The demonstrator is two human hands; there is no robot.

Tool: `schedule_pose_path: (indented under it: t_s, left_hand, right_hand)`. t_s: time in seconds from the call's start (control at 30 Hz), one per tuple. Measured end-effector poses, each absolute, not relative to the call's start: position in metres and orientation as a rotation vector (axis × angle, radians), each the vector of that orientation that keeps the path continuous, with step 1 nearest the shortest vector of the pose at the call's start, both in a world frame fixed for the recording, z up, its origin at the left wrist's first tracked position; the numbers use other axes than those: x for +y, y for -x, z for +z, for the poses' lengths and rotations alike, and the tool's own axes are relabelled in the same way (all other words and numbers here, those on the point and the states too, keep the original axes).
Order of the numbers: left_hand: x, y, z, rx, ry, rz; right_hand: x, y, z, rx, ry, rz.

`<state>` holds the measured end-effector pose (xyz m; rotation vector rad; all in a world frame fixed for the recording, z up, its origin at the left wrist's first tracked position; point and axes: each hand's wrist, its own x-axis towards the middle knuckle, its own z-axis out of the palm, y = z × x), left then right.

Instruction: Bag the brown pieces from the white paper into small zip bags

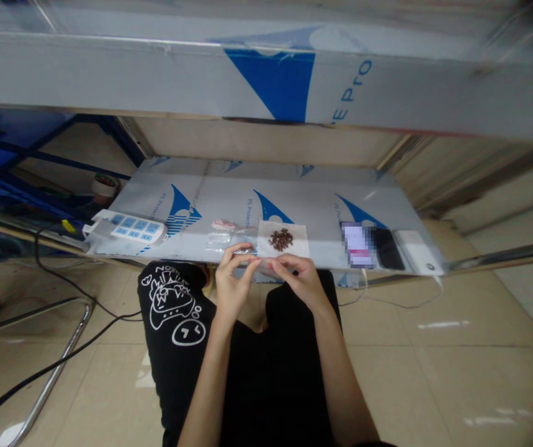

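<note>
My left hand point(233, 279) and my right hand point(300, 278) meet above my lap at the front edge of the metal shelf, each with thumb and forefinger pinched together. What lies between the fingertips is too small and blurred to name. Just beyond them a heap of small dark brown beads or pellets point(280, 239) rests on a white sheet point(300, 233). Left of it are clear plastic packets point(220, 240) and a small pinkish-white bundle point(224, 224). My left fingers partly cover something shiny by the packets.
A white power strip point(139, 230) sits at the shelf's left. On the right lie a lit phone point(358, 244), a dark phone point(389, 249) and a white box-shaped device point(416, 251) with cables. An upper metal panel point(154, 74) overhangs the shelf point(222, 186). A black cable point(61, 360) hangs at left.
</note>
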<state>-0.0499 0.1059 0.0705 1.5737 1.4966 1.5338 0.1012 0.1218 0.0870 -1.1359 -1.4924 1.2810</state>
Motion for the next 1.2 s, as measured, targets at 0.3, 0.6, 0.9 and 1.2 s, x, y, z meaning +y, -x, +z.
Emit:
schedule_pose_path:
  t_s: [0.3, 0.6, 0.9, 1.2]
  left_hand:
    - [0.106, 0.051, 0.068, 1.484, -1.557, 1.509]
    - [0.108, 0.06, 0.063, 1.4, -1.497, 1.413]
    - [0.112, 0.037, 0.058, 1.433, -1.524, 1.402]
    - [0.112, 0.021, 0.044, 1.477, -1.563, 1.413]
  right_hand:
    - [0.123, -0.105, 0.079, -1.276, 1.13, 1.386]
    - [0.124, -0.109, 0.079, -1.471, 1.19, 1.281]
    - [0.127, -0.102, 0.066, -1.431, 1.293, 1.192]
    - [0.13, -0.108, 0.045, -1.427, 1.381, 1.142]
